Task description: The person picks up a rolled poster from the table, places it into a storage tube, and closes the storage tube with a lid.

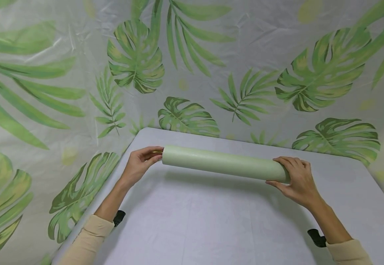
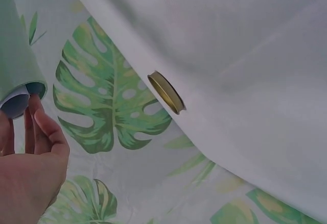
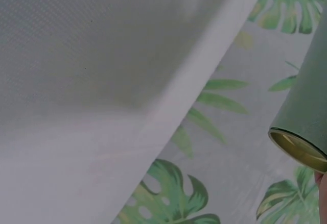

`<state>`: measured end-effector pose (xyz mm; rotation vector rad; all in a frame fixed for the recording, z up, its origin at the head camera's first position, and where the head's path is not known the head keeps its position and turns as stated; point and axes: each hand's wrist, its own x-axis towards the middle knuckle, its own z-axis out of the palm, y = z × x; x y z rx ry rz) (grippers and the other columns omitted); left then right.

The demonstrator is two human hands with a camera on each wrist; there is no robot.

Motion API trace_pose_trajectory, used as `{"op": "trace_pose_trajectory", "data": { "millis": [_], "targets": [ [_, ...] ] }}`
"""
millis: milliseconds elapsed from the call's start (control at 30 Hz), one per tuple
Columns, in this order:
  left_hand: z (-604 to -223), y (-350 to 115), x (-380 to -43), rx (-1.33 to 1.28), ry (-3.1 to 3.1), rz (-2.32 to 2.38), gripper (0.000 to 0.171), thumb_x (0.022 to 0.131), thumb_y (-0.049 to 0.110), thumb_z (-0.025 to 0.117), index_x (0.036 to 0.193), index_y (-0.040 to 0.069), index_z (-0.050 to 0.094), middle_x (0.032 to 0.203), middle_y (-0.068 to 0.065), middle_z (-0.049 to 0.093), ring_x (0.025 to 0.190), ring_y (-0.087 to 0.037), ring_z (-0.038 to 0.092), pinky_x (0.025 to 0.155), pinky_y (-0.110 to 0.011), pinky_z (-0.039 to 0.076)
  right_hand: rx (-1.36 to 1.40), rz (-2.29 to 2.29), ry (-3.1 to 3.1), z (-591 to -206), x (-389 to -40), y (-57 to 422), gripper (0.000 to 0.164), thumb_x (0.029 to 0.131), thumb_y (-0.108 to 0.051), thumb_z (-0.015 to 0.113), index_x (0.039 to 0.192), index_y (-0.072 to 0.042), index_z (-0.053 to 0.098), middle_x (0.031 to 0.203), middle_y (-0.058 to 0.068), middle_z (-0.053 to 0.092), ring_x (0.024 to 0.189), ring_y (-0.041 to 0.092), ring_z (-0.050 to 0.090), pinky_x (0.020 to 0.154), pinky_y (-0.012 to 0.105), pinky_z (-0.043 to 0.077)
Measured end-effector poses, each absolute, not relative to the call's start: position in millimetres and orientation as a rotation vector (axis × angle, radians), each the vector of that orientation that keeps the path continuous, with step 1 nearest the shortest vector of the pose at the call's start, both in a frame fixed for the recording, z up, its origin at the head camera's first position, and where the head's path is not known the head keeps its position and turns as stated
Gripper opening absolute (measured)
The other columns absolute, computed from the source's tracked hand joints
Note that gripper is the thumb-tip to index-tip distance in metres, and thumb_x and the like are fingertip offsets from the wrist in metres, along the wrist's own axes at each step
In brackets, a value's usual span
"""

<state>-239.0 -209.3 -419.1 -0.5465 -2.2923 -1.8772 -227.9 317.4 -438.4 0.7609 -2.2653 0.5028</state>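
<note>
One tube (image 1: pixel 225 162) was held up above the counter (image 1: pixel 212 224), between your hands. A white roll (image 2: pixel 16 105) showed just inside its open left end, and your left hand (image 1: pixel 139 163) seemed to pinch that roll's edge. Your right hand (image 1: pixel 297 180) gripped the tube near its gold-rimmed right end. Good work here called for a steady right grip without squeezing, and for sliding the roll straight along the tube, with light pressure, so its edge would not crease. A gold lid (image 2: pixel 166 92) rested on the counter near the edge, where a nudge could have sent it over.
</note>
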Motion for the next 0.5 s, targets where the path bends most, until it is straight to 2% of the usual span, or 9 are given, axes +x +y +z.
{"op": "trace_pose_trajectory", "data": {
  "millis": [233, 433, 500],
  "targets": [
    [-422.6, -211.1, -238.8, -0.549, -2.275, -1.913, 0.033, 0.098, 0.009, 0.071, 0.130, 0.002, 0.070, 0.132, -0.016, 0.071, 0.110, -0.004, 0.071, 0.093, -0.021, 0.057, 0.765, 0.471, -2.223, -435.1, -227.3, 314.7, 0.092, 0.088, -0.083, 0.052, 0.124, 0.000, 0.067, 0.118, 0.021, 0.068, 0.105, 0.040, 0.058, 0.085, 0.055, 0.032],
    [-425.0, -215.0, -238.9, -0.546, -2.248, -1.949, 0.034, 0.100, 0.007, 0.067, 0.133, -0.002, 0.066, 0.130, -0.004, 0.071, 0.112, -0.003, 0.071, 0.098, -0.026, 0.057, 0.767, 0.500, -2.190, -432.0, -226.6, 313.0, 0.091, 0.088, -0.081, 0.055, 0.123, 0.002, 0.068, 0.118, 0.023, 0.069, 0.106, 0.041, 0.059, 0.086, 0.055, 0.031],
    [-425.5, -216.9, -239.3, -0.548, -2.236, -1.948, 0.034, 0.101, 0.007, 0.066, 0.134, -0.003, 0.065, 0.130, -0.005, 0.071, 0.112, -0.003, 0.070, 0.098, -0.028, 0.057, 0.760, 0.504, -2.198, -430.9, -226.7, 312.2, 0.093, 0.087, -0.082, 0.055, 0.124, 0.002, 0.068, 0.118, 0.024, 0.069, 0.107, 0.041, 0.058, 0.088, 0.054, 0.031]
  ]
}}
